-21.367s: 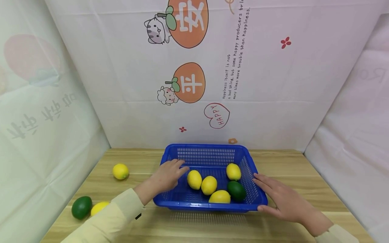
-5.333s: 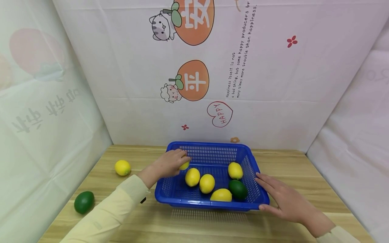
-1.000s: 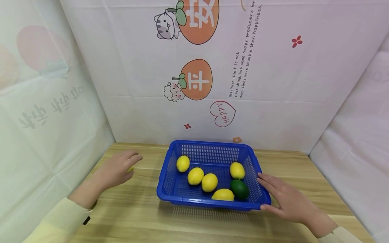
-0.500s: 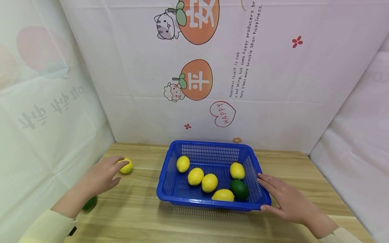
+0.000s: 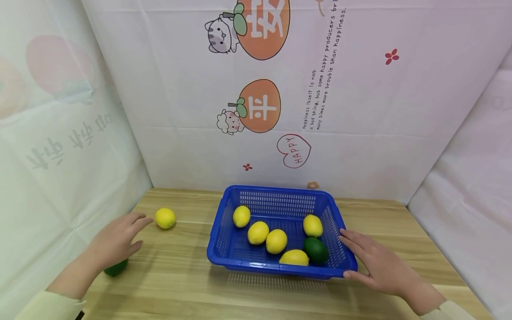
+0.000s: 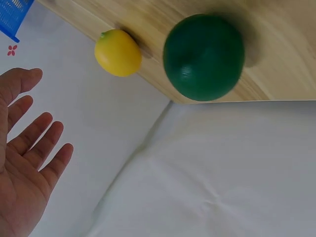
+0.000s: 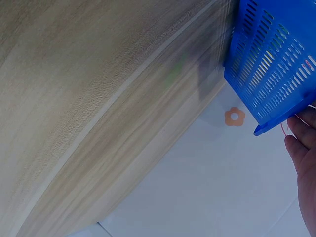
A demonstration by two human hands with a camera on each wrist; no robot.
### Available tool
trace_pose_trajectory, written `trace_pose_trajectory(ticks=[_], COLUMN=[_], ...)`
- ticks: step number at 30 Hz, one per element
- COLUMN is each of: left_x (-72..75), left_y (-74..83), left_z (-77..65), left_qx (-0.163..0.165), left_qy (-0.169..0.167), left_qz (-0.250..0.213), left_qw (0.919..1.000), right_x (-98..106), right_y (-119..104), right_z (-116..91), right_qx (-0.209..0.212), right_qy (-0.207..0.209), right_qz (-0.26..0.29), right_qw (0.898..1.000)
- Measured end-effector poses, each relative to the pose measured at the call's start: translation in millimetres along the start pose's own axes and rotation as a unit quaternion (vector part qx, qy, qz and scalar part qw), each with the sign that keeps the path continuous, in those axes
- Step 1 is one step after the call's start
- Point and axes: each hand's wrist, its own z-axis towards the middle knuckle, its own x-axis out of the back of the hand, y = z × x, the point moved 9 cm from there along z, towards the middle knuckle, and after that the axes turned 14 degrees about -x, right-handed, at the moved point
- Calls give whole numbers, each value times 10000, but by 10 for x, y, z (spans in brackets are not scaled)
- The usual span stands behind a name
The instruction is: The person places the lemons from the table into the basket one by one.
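My left hand point(image 5: 116, 240) hovers at the left of the table with its fingers spread, holding nothing. Below and partly hidden by it lies a dark green oval fruit point(image 5: 116, 268), seen whole in the left wrist view point(image 6: 203, 57). A yellow lemon point(image 5: 165, 218) rests on the table just beyond the fingertips. My right hand point(image 5: 378, 262) touches the right side of a blue plastic basket point(image 5: 276, 268), its fingers straight along the rim and the thumb at the near corner. Inside the basket are several lemons point(image 5: 258, 233) and another dark green fruit point(image 5: 316, 250).
The wooden table point(image 5: 180, 284) is walled in by white printed cloth point(image 5: 180, 146) at the back and both sides. Between the basket and the lone lemon runs a stretch of bare wood.
A lemon from the left of the table now lies at the basket's far left corner. Over the last second, my left hand drew back leftward from the lone lemon. The right hand stayed put.
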Motion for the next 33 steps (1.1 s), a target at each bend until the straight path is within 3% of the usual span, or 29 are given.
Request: trace_pose_trajectory(ticks=[4,11,18,33], left_x=[0,-14,-98,-287], left_y=[-30,-47,-92,-69], left_z=[-94,-254,-403,-654], left_qx=[133,122,511,956], left_qy=[-117,29,-284,-455], left_qz=[-6,46,-95,-338], left_qw=[9998,9999,9982,9938], right_x=[2,2,3,-5], right_y=[2,2,-1,0], right_z=[0,-3,0,-3], right_qx=[-11,9,6,6], right_qy=[-3,32,25,37], right_qz=[15,19,26,0], right_qw=[10000,10000,10000,10000])
